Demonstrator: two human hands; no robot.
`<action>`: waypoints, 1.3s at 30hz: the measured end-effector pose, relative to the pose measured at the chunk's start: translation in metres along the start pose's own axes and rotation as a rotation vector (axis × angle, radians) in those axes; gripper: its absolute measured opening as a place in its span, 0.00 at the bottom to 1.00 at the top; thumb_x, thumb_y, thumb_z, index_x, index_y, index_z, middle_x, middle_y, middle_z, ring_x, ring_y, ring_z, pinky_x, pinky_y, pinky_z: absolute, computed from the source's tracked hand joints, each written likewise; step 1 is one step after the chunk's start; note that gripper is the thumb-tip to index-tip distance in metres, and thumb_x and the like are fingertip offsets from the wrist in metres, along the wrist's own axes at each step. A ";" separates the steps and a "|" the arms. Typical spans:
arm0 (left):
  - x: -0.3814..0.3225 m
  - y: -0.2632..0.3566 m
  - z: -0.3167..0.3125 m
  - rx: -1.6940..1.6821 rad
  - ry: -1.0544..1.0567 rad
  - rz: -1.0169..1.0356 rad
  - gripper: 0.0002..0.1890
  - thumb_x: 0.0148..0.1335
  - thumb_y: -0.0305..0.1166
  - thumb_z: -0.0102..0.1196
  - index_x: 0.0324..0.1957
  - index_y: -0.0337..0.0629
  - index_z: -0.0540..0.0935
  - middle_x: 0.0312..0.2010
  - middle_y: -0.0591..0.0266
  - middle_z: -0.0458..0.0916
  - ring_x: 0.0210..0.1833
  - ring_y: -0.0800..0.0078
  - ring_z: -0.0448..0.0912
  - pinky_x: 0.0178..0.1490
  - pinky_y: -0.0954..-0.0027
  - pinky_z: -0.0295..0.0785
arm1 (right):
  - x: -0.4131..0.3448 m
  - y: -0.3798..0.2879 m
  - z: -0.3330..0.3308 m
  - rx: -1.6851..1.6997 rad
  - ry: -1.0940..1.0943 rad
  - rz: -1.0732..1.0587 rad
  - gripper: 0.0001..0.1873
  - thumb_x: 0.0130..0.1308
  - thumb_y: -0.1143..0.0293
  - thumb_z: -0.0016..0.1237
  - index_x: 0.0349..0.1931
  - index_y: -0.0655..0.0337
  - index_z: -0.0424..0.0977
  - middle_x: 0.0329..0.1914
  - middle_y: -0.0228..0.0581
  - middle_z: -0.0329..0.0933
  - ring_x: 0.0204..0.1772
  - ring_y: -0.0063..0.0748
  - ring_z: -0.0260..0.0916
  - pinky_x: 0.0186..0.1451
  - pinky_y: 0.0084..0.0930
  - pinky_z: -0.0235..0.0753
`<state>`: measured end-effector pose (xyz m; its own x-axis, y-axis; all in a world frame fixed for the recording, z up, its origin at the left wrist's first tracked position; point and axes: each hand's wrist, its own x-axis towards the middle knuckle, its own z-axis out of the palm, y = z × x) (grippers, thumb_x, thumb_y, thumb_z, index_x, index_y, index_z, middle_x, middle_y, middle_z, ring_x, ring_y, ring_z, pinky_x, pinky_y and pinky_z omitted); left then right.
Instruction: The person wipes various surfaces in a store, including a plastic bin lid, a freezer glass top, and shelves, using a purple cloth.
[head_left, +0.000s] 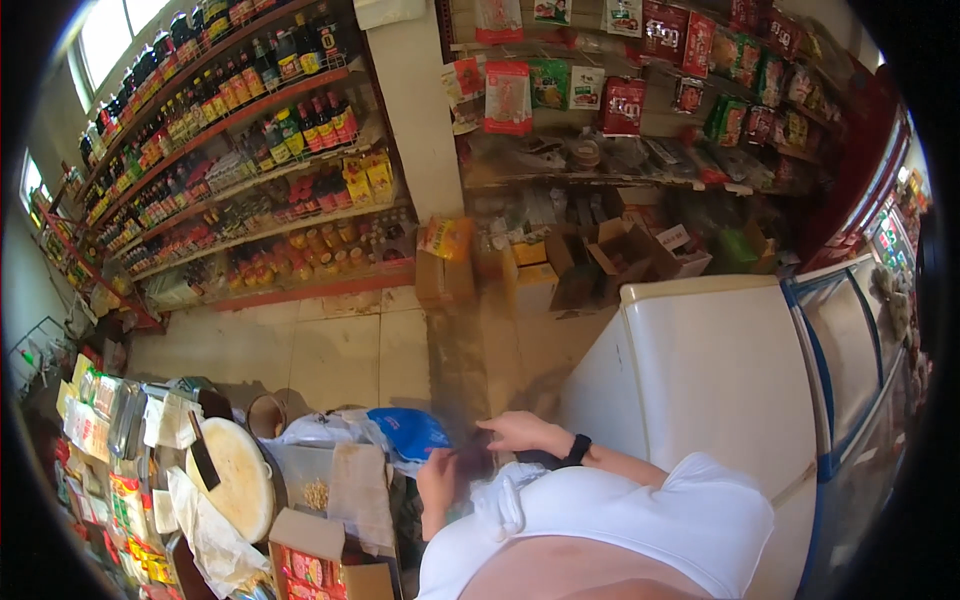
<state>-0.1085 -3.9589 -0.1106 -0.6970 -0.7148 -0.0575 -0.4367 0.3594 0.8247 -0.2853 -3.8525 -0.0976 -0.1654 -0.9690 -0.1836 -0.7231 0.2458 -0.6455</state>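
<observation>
My left hand is at the lower middle, its fingers closed on one side of a thin, dark, see-through sheet, apparently a plastic bag. My right hand, with a black band on its wrist, is just above and to the right. Its thumb and fingers are at the other side of that bag; blur hides whether they grip it. A blue plastic bag lies left of my hands, beside a white plastic bag. Below these are a tan cloth and a clear bin with small pale pieces inside.
A cleaver lies on a round chopping board at left. An open carton of red packets is near the bottom. A white chest freezer stands at right. Bottle shelves, cardboard boxes and hanging packets line the far side.
</observation>
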 end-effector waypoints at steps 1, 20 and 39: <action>0.007 -0.004 0.004 -0.029 0.029 -0.031 0.07 0.50 0.31 0.50 0.33 0.43 0.75 0.26 0.52 0.76 0.31 0.56 0.75 0.33 0.67 0.68 | 0.009 0.004 -0.005 0.010 0.003 -0.011 0.26 0.50 0.59 0.45 0.50 0.57 0.63 0.38 0.49 0.71 0.41 0.48 0.67 0.40 0.35 0.68; 0.231 0.085 0.060 0.165 -0.145 0.234 0.08 0.49 0.31 0.54 0.30 0.39 0.74 0.19 0.55 0.75 0.23 0.62 0.75 0.27 0.70 0.67 | 0.088 0.108 -0.133 0.195 0.480 0.054 0.39 0.49 0.62 0.49 0.59 0.62 0.44 0.51 0.56 0.60 0.52 0.50 0.59 0.54 0.32 0.60; 0.445 0.201 0.112 -0.008 -0.583 0.446 0.09 0.52 0.34 0.49 0.33 0.40 0.72 0.26 0.50 0.74 0.29 0.54 0.72 0.29 0.63 0.67 | 0.150 0.199 -0.262 0.862 0.977 0.186 0.24 0.60 0.70 0.37 0.58 0.59 0.53 0.60 0.35 0.53 0.55 0.22 0.56 0.52 0.18 0.58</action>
<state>-0.5701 -4.1375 -0.0335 -0.9978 -0.0656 -0.0031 -0.0379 0.5361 0.8433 -0.6298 -3.9558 -0.0593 -0.8921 -0.4487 0.0529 -0.0399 -0.0384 -0.9985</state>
